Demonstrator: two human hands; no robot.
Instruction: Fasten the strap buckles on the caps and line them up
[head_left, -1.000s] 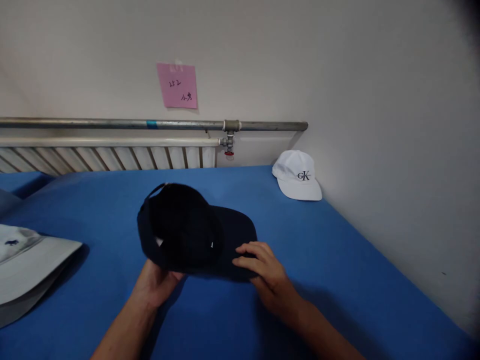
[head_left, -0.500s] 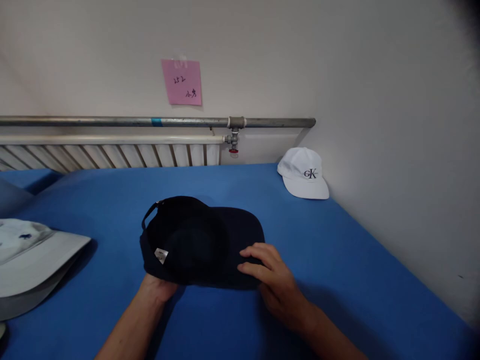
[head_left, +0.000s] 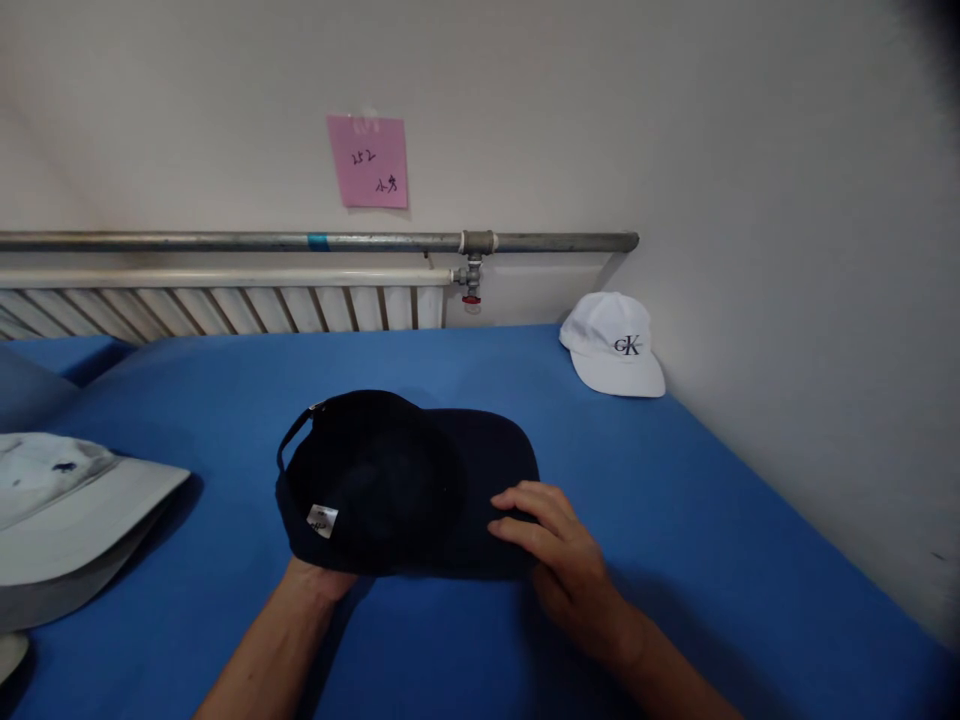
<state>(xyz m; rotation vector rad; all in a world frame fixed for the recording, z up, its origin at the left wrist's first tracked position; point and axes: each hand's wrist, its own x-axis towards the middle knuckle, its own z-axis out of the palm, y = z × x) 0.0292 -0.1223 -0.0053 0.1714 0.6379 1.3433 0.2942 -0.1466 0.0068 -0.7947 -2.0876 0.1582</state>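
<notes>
A dark navy baseball cap (head_left: 390, 490) is held upside down above the blue surface, its hollow facing me and its brim pointing right. Under the crown, my left hand (head_left: 322, 580) supports it, the fingers hidden beneath the fabric. My right hand (head_left: 559, 550) grips the brim's near right edge, two fingertips resting on the face towards me and the thumb out of sight below. Inside the cap a small white label (head_left: 322, 520) shows, and an adjusting strap (head_left: 296, 435) with a metal buckle arches at its left end.
White caps (head_left: 82, 510) lie stacked at the left, with part of another pale item (head_left: 11, 652) below. A white cap with black letters (head_left: 616, 345) sits by the right wall. Behind the blue sheet (head_left: 450, 650) run a metal pipe (head_left: 247, 242) and a radiator (head_left: 262, 310). A pink note (head_left: 371, 162) hangs above.
The navy cap appears slightly larger, its brim reaching a little further right along with my right hand. The background has shifted slightly right. Both hands keep their hold.
</notes>
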